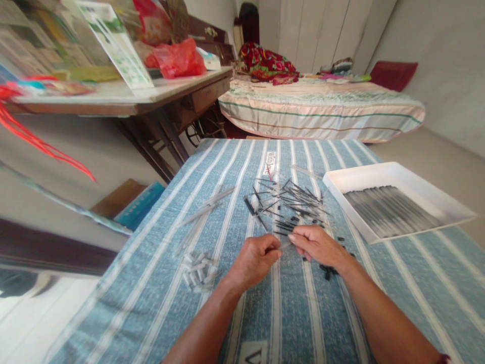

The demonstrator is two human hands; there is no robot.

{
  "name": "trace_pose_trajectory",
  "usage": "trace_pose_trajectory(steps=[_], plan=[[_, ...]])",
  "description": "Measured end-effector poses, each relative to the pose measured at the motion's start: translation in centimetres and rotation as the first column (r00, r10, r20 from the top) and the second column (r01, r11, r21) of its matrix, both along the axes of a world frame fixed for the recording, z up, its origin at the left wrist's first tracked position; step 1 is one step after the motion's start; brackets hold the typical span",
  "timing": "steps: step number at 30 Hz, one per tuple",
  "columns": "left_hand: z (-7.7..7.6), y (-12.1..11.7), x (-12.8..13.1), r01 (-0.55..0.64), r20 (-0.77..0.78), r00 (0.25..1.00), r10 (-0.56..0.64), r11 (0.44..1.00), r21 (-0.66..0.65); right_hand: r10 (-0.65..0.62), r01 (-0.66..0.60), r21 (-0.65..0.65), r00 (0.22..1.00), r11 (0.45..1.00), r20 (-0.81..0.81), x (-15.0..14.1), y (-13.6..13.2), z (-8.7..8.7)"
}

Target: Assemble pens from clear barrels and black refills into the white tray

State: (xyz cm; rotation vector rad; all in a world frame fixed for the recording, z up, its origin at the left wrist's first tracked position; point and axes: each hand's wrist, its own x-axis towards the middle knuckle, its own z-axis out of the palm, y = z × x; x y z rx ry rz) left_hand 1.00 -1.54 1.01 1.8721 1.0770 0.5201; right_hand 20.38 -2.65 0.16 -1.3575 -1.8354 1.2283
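Note:
My left hand (259,258) and my right hand (316,244) are close together above the striped cloth, both with fingers closed. A short pale, see-through tube (285,243) spans the gap between their fingertips; most of it is hidden by the fingers. Just beyond my hands lies a loose pile of thin black and clear sticks (299,197), which look like pen refills. A thicker black piece (249,206) rests left of that pile. Small black caps (328,272) are scattered by my right wrist. Left of my left hand sits a heap of short whitish tubes (199,270).
Long clear tubes (207,206) lie on the blue striped cloth (151,283) at the left. A white box (364,174) holding a row of dark-and-clear pens (390,210) stands at the right. A cluttered desk (189,88) and a bed (322,108) are behind.

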Motion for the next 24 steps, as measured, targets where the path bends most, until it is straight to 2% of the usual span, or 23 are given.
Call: trace_pose_trajectory(steps=[9,12,18,24], plan=[[-0.19,-0.17,0.12,0.014,-0.02,1.0,-0.013,0.999,0.049,-0.041,0.041,-0.019,0.999,0.999,-0.001,0.05,0.0,-0.35],[-0.23,-0.05,0.07,-0.002,0.003,1.0,0.002,1.0,-0.012,-0.041,0.04,-0.008,0.999,0.999,-0.03,0.02,0.04,-0.45],[-0.09,0.2,-0.08,-0.033,0.109,0.992,0.059,0.975,-0.222,-0.022,0.021,-0.01,0.993,1.0,-0.117,0.31,0.11,-0.17],[0.08,0.14,0.1,-0.027,0.106,0.993,0.053,0.972,-0.232,-0.004,0.001,-0.021,0.991,1.0,-0.136,0.3,0.09,-0.07]])
